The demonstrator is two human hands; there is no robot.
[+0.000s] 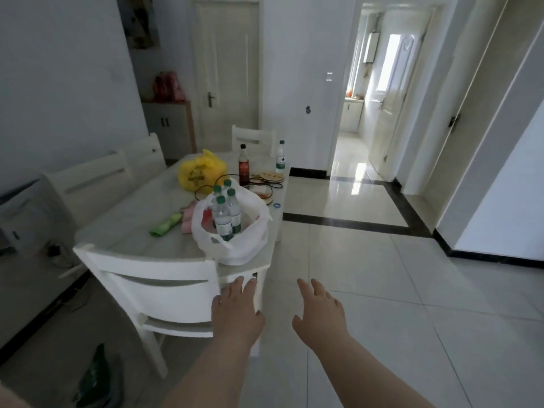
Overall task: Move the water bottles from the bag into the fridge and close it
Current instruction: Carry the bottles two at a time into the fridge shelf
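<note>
Both grips were released and held nothing: my left hand [235, 307] reached forward palm down with the fingers spread, its fingertips over the near corner of the worktop [126, 231], and my right hand [319, 309] hung beside it over the tiled floor [368, 290], fingers loose and apart. Just beyond the left hand, a white chair [153, 287] stood pushed in at the near end of the worktop. On the near right corner sat the white plastic bag [235, 245], its mouth open, with the water bottles [225, 214] standing upright inside, their green caps showing above the rim. A green and pink bundle [173, 223] lay just left of the bag. Further back I saw a yellow bag [200, 170], a dark bottle [243, 166] and one more water bottle [281, 157] standing at the far right corner. I could not see the fridge from here.
</note>
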